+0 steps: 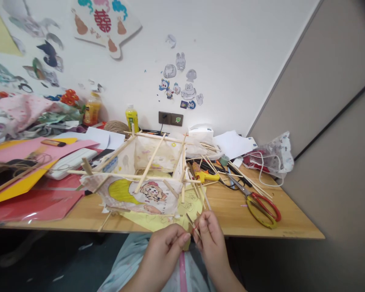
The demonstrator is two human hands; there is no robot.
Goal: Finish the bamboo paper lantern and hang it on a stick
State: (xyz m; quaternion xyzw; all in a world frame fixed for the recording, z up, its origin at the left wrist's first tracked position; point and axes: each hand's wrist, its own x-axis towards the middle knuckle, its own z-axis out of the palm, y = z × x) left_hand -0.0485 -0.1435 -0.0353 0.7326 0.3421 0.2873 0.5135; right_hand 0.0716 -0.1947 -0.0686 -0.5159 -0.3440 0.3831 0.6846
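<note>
My right hand (210,235) is closed, pinching short thin wooden sticks (190,220) with a bit of red where they meet the fingers. Close beside it, my left hand (167,245) is closed in a pinch; what lies between its fingertips is too small to make out. Both hands are just in front of the table edge, above my lap. Beyond them stands a box-shaped frame of wooden sticks (152,160) with white drawn-on panels (153,192). Its front panel carries a yellow crescent and a cartoon figure. Under it lies a yellow sheet with line drawings (190,200).
Red-and-yellow-handled scissors (263,209) lie open at the right, near a yellow glue gun (205,174) and loose sticks (257,184). Coloured paper (48,202) and a white box (71,162) fill the left. Two bottles (132,117) and a twine ball (117,127) stand behind.
</note>
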